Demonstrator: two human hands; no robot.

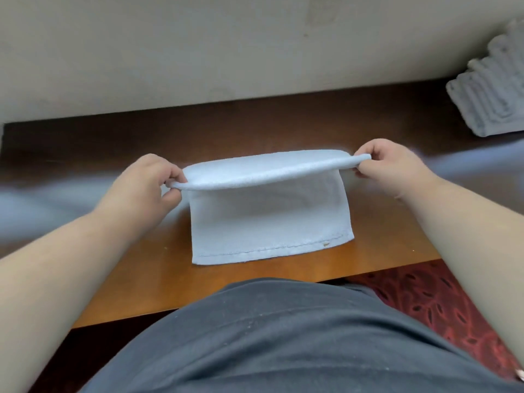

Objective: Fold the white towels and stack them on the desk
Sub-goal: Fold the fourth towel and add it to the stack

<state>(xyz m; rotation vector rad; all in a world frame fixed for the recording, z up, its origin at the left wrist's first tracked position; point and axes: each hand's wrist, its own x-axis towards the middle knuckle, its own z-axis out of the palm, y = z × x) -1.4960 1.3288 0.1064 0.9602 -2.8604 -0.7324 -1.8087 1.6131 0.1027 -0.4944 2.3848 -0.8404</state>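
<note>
The towel is lying on the counter, its stitched near hem flat by the counter's front edge. The left hand and right hand are each pinching an end of the raised fold, lifted above the counter. Judged step: folding in half. Next move: carrying the fold over squarely onto an edge. A folded stack is sitting far right.
</note>
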